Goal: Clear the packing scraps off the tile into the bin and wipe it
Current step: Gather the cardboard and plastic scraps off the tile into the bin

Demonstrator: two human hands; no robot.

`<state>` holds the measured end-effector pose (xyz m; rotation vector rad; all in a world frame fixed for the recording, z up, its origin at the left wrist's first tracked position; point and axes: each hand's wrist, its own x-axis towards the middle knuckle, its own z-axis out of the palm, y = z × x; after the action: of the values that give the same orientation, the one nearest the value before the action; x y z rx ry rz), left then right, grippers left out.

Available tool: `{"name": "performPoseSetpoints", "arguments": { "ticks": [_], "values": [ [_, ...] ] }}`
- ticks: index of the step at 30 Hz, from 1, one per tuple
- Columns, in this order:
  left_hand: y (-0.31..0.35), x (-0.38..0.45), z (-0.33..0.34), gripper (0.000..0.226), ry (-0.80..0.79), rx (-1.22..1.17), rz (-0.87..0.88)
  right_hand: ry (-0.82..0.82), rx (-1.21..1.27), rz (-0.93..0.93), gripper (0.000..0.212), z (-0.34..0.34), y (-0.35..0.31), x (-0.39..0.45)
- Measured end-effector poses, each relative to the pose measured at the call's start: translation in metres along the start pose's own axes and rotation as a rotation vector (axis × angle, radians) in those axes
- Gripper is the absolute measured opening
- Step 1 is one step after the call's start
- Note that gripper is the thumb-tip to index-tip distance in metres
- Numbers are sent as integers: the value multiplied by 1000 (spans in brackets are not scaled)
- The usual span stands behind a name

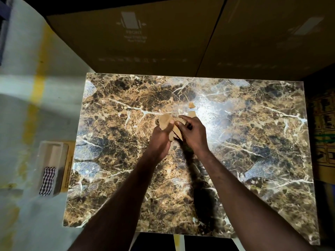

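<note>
Brown marble-patterned tile (112,178) fills the middle of the view, glossy, with pale veins and a bright glare patch right of centre. Both hands meet over its middle. The left hand (161,136) has its fingers curled round a tan piece of cardboard scrap (164,121), thumb pressed on its face. The right hand (193,132) sits just beside it, fingers bent down onto more tan scraps (176,132) bunched between the two hands; it appears to be gripping them, though the fingertips are partly hidden. Two smaller scraps lie loose on the tile just beyond the right hand: one small chip (191,105) further away, and another piece (191,114) nearer, touching or almost touching the knuckles. Both forearms reach in from the near edge and throw a dark shadow on the tile between them.

Left of the tile, on the pale floor (21,124) with its yellow painted stripe, stands a clear plastic bin (49,156) with a checked cloth (47,181) at its near end. A flat cardboard piece (68,171) lies between the bin and the tile's left edge. Large cardboard boxes (134,42) stand beyond the far edge of the tile, and printed cartons (324,127) sit to the right.
</note>
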<state>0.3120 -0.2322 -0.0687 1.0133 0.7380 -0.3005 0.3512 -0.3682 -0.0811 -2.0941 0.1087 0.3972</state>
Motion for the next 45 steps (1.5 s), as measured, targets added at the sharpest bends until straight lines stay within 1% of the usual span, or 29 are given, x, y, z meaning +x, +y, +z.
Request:
{"name": "performPoseSetpoints", "arguments": {
  "ticks": [1, 3, 6, 8, 10, 12, 15, 17, 20, 23, 25, 27, 28, 29, 31, 33, 36, 40, 43, 45],
  "values": [
    [-2, 0, -2, 21, 22, 74, 38, -4, -10, -31, 35, 0, -2, 1],
    [-5, 2, -7, 25, 73, 171, 84, 26, -29, -71, 33, -3, -4, 7],
    [-1, 0, -16, 15, 159, 216, 119, 163, -109, -87, 30, -16, -3, 26],
    [1, 1, -26, 13, 193, 231, 135, 223, -180, -78, 30, -24, -3, 42],
    [4, 0, -38, 16, 211, 248, 147, 223, -254, -58, 33, -26, -3, 55],
    [7, -1, -47, 15, 230, 250, 150, 207, -329, -85, 31, -26, -6, 63],
    [13, -11, -56, 15, 203, 220, 162, 212, -384, -115, 14, -25, -11, 71],
    [16, -18, -64, 17, 155, 211, 162, 194, -390, -90, 15, -22, -11, 75],
    [20, -28, -77, 21, 16, 252, 130, 161, -314, -83, 14, -26, -12, 74],
    [23, -37, -81, 31, -146, 469, 108, 108, -187, -58, 6, -43, -12, 64],
    [19, -36, -81, 39, -204, 637, 118, 36, -202, -38, 11, -51, -7, 52],
    [15, -32, -77, 38, -191, 878, 211, -21, -300, -53, 18, -51, 0, 40],
    [13, -29, -75, 38, -166, 1011, 272, -36, -332, -67, 18, -50, 4, 35],
    [10, -27, -72, 42, -148, 1115, 321, -49, -342, -90, 15, -48, 8, 31],
    [5, -25, -67, 57, -144, 1227, 375, -63, -361, -134, 11, -44, 11, 25],
    [0, -24, -65, 64, -139, 1256, 399, -56, -382, -151, 10, -42, 11, 23],
    [-9, -22, -62, 61, -114, 1276, 434, -63, -420, -148, 10, -38, 9, 25],
    [-13, -24, -53, 58, -76, 1287, 405, -32, -378, -136, 18, -30, 6, 21],
    [-11, -25, -50, 49, -58, 1207, 350, -20, -299, -51, 18, -29, 5, 15],
    [-10, -27, -51, 46, 7, 1111, 330, -48, -225, 24, 17, -30, 7, 9]
  ]
}}
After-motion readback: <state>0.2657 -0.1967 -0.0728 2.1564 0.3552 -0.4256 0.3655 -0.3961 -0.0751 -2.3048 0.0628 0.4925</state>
